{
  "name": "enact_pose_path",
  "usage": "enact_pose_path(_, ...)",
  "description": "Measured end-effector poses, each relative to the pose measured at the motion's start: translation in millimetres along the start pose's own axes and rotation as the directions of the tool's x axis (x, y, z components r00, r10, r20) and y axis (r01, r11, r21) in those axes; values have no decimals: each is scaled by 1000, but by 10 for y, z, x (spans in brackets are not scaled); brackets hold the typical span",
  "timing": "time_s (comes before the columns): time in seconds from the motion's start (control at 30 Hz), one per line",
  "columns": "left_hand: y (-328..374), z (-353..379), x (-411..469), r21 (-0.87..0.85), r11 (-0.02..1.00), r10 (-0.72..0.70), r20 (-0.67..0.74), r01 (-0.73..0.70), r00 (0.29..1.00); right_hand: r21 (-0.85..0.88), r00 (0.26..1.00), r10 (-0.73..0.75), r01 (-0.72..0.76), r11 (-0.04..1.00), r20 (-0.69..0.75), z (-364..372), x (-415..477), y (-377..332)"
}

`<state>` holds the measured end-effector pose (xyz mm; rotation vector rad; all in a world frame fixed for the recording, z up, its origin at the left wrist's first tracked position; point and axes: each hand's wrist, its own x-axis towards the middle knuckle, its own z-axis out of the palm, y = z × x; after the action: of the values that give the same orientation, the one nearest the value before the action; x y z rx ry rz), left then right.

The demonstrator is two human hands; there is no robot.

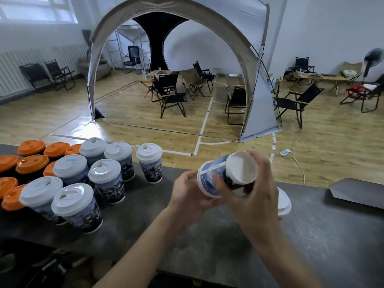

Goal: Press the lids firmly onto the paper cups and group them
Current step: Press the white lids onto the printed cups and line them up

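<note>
Left hand (pixel 187 194), right hand (pixel 257 196), both curled round paper cup (pixel 218 173), tilted between them

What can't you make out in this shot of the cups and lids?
- Head view, paper cup: its mouth end sits against the left hand, so a lid there cannot be confirmed.
- Head view, white lid: mostly hidden behind the right hand.
- Head view, orange lids: leftmost ones cut off by the frame edge; cups beneath barely visible.

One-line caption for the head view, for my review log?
Left hand and right hand hold a printed paper cup sideways over the dark counter, near seven white-lidded cups.
</note>
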<state>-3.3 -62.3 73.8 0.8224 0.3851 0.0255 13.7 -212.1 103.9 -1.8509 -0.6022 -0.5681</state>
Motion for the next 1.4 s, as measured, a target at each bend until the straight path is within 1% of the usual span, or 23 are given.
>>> enact_pose_path(0.07,-97,-81,7,-172,981,-77,70,88,995,-61,994,-60,65,996,93,44,20,-32)
enact_pose_path(0.13,-175,-107,7,-309,940,-120,106,148,987,-127,971,-15,47,991,240,77,91,-69)
enact_pose_path(0.17,-209,-121,5,-349,925,-119,111,151,987,-151,963,-8,50,987,270,85,129,-85)
enact_pose_path(0.23,-238,-112,-24,-384,914,-97,112,133,989,-154,964,-51,93,984,259,83,193,-120)
enact_pose_path(0.27,-229,-87,-45,-404,906,-91,111,128,990,-162,959,-60,108,981,278,92,219,-140)
enact_pose_path(0.33,-211,-73,-45,-448,884,-108,84,134,991,-193,933,-56,132,972,356,143,226,-170)
enact_pose_path(0.37,-205,-86,-43,-462,877,-111,73,133,991,-188,930,-60,136,973,363,161,220,-174)
enact_pose_path(0.47,-143,-77,-64,-456,884,-88,51,101,995,-108,949,-81,119,987,306,170,251,-190)
enact_pose_path(0.53,-138,-92,-51,-484,869,-88,48,100,995,-137,936,-74,128,982,344,191,255,-185)
enact_pose_path(0.63,-147,-132,-17,-432,899,-62,28,68,998,-108,949,-86,124,986,302,191,258,-174)
enact_pose_path(0.73,-153,-132,-1,-439,896,-55,32,63,998,-104,949,-103,140,985,298,190,267,-164)
enact_pose_path(0.8,-140,-160,39,-378,926,-4,-2,3,1000,-98,963,-128,155,983,237,180,276,-148)
enact_pose_path(0.87,-72,-203,42,-361,929,68,-61,-85,996,-66,967,-101,119,991,234,198,223,-104)
enact_pose_path(0.9,-51,-257,35,-333,931,133,-81,-152,988,-37,966,-80,92,995,247,209,151,-60)
enact_pose_path(0.97,31,-379,-20,-185,932,293,-121,-312,948,19,953,-38,34,999,300,249,-50,102)
enact_pose_path(1.03,89,-510,-122,-36,910,404,-157,-414,901,35,899,49,-71,997,435,369,-324,331)
enact_pose_path(1.07,73,-605,-167,89,885,466,-161,-458,870,18,868,90,-113,993,489,460,-456,444)
enact_pose_path(1.1,37,-698,-203,247,843,517,-130,-478,846,4,847,114,-136,991,519,566,-569,561)
enact_pose_path(1.17,-62,-804,-289,522,705,571,-15,-480,821,19,818,144,-186,982,556,783,-698,654)
enact_pose_path(1.2,-107,-843,-317,590,657,576,8,-469,817,40,799,148,-210,977,583,897,-720,651)
enact_pose_path(1.27,-143,-948,-340,643,604,632,-28,-470,775,76,759,159,-265,961,631,1172,-729,673)
enact_pose_path(1.33,-131,-1085,-330,723,517,726,-89,-457,681,95,739,156,-285,954,656,1494,-736,708)
enact_pose_path(1.4,-69,-1219,-324,852,367,822,-108,-375,559,111,725,144,-292,950,674,1781,-733,690)
